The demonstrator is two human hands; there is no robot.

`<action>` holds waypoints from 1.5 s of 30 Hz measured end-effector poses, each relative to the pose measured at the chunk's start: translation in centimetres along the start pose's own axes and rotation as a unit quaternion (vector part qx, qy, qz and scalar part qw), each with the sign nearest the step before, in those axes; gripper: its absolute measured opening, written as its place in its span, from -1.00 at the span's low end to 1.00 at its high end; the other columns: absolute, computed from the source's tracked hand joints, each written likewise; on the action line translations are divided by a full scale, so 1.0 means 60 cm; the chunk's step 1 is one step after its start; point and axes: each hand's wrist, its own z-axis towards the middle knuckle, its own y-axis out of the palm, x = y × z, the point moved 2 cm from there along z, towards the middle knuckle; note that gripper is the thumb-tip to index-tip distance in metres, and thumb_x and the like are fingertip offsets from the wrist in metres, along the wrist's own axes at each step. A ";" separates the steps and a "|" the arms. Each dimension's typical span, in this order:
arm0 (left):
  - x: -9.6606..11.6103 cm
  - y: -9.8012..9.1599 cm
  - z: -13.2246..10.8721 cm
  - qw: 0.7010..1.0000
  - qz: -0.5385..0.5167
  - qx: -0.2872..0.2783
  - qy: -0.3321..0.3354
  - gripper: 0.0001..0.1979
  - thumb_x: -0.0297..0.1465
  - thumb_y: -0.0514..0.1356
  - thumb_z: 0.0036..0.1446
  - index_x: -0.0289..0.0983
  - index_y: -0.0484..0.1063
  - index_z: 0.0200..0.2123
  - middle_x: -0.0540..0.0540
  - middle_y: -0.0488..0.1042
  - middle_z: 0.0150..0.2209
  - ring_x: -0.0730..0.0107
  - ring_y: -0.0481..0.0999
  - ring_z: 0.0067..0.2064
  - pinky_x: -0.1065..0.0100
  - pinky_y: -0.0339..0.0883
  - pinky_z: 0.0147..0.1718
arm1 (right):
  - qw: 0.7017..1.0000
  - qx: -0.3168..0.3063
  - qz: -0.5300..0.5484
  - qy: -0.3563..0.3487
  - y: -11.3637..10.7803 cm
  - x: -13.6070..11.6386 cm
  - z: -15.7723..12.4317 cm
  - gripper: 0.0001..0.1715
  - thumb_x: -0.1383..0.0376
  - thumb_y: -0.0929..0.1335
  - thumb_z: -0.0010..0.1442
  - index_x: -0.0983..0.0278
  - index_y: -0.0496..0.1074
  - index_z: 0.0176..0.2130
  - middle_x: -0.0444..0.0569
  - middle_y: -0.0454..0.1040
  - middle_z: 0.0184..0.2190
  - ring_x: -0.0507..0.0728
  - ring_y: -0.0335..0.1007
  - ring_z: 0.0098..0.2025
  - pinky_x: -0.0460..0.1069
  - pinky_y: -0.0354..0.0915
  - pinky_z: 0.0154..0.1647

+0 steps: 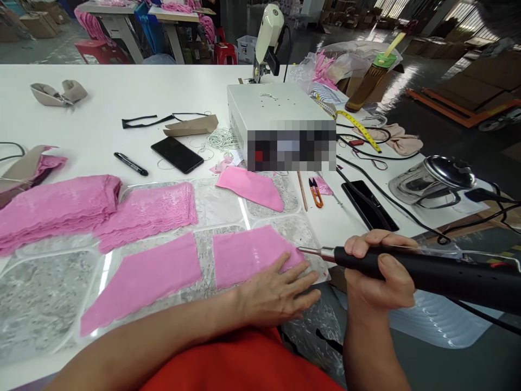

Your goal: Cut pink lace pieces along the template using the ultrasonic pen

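Note:
My left hand lies flat with fingers spread on a pink fabric piece. My right hand is wrapped round a black corded hand tool with a slim metal tip. That tip meets, or nearly meets, the right corner of the fabric under my left fingers. To the left lies a second pink fabric piece, and a thicker-looking pink piece sits further back. Beneath them is a clear sheet with rounded panels. Pink lace stacks rest at the left.
Behind the fabric stands a grey-white control box. Orange thread snips, a phone and a glass jug are on the right, among cables. Another phone and a black marker lie further left.

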 end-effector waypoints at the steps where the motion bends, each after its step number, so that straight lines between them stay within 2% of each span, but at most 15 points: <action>1: 0.000 0.000 0.001 1.000 0.000 -0.001 -0.001 -0.57 -0.21 0.09 0.34 -0.25 0.31 0.20 -0.21 0.28 0.26 -0.01 0.22 0.28 -0.11 0.12 0.20 | 1.000 -0.005 0.001 0.001 0.003 0.001 0.000 -0.80 0.36 0.33 -0.11 0.26 0.39 -0.36 -0.15 0.37 -0.45 -0.02 0.25 -0.61 -0.03 0.27 -0.59; 8: -0.001 -0.007 0.003 1.000 -0.004 0.006 -0.007 -0.62 -0.26 0.03 0.38 -0.25 0.33 0.18 -0.18 0.30 0.24 0.02 0.26 0.26 -0.10 0.16 0.18 | 1.000 -0.026 0.010 0.004 0.020 0.009 -0.003 -0.79 0.38 0.34 -0.11 0.27 0.39 -0.35 -0.16 0.39 -0.44 -0.02 0.27 -0.60 -0.03 0.28 -0.58; 24: 0.000 -0.004 0.000 1.000 -0.008 0.023 -0.005 -0.62 -0.26 0.09 0.34 -0.24 0.35 0.17 -0.21 0.31 0.24 0.03 0.30 0.24 -0.10 0.20 0.15 | 0.999 -0.050 -0.011 0.009 0.031 0.011 -0.002 -0.83 0.38 0.35 -0.09 0.25 0.36 -0.37 -0.17 0.40 -0.44 -0.01 0.30 -0.58 -0.01 0.32 -0.55; 39: -0.001 -0.003 -0.002 0.999 -0.016 0.032 -0.001 -0.64 -0.25 0.10 0.33 -0.24 0.39 0.12 -0.23 0.30 0.24 0.06 0.30 0.22 -0.05 0.22 0.14 | 0.999 -0.048 -0.007 0.003 0.063 0.027 -0.001 -0.82 0.33 0.36 -0.10 0.26 0.36 -0.37 -0.17 0.37 -0.44 -0.02 0.28 -0.60 -0.01 0.31 -0.56; 45: -0.002 -0.003 -0.002 0.999 -0.018 0.034 0.001 -0.66 -0.31 0.02 0.37 -0.25 0.39 0.13 -0.20 0.32 0.22 0.05 0.29 0.22 -0.04 0.25 0.12 | 0.998 -0.062 -0.005 -0.002 0.064 0.031 -0.001 -0.83 0.36 0.35 -0.07 0.26 0.37 -0.35 -0.16 0.39 -0.42 -0.02 0.30 -0.58 -0.01 0.32 -0.53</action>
